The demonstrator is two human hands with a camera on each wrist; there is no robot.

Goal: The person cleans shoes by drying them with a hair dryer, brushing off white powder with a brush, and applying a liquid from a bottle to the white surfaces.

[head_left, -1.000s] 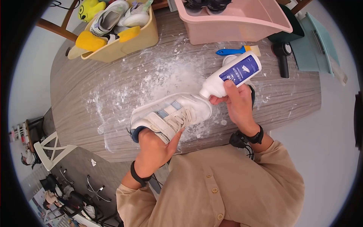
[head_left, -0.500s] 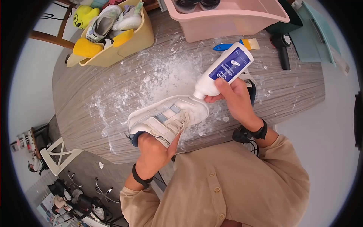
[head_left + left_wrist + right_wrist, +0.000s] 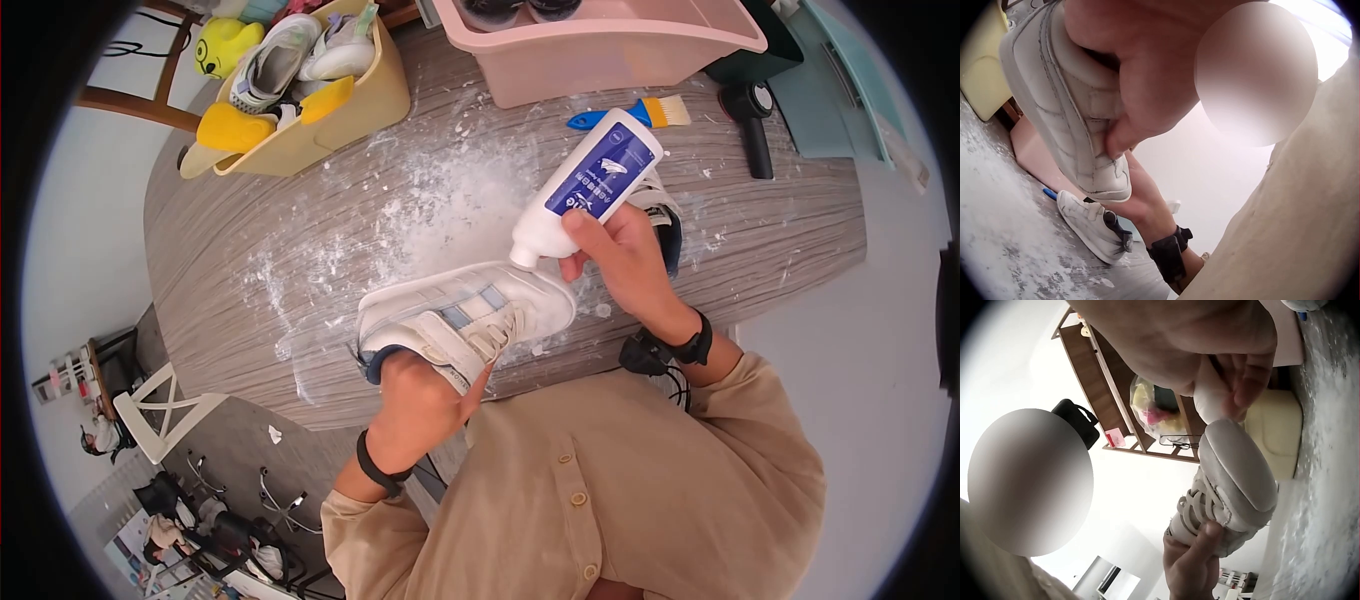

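Observation:
My left hand [image 3: 418, 405] is partly inside a white sneaker [image 3: 440, 310] and grips it, with the thumb pressed on the outside by the laces. In the left wrist view the sneaker [image 3: 1072, 106] is held up above the table. My right hand [image 3: 632, 268] holds a white plastic bottle [image 3: 545, 225] with a blue label, tilted mouth down. The bottle's mouth is right at the sneaker's far edge near the toe. A second white sneaker [image 3: 655, 205] rests on the table, partly hidden behind the right hand.
White smears cover the wooden table [image 3: 210, 250]. Toward the back are a yellow bin [image 3: 370, 110] holding shoes, a pink bin [image 3: 590, 70] with dark shoes, and a blue-handled brush [image 3: 595, 119]. A black handheld device [image 3: 752, 130] lies at the right.
The held sneaker has moved slightly right and toward the body. The bottle's mouth has shifted from the toe tip along the far edge toward the heel. Both grips stay the same.

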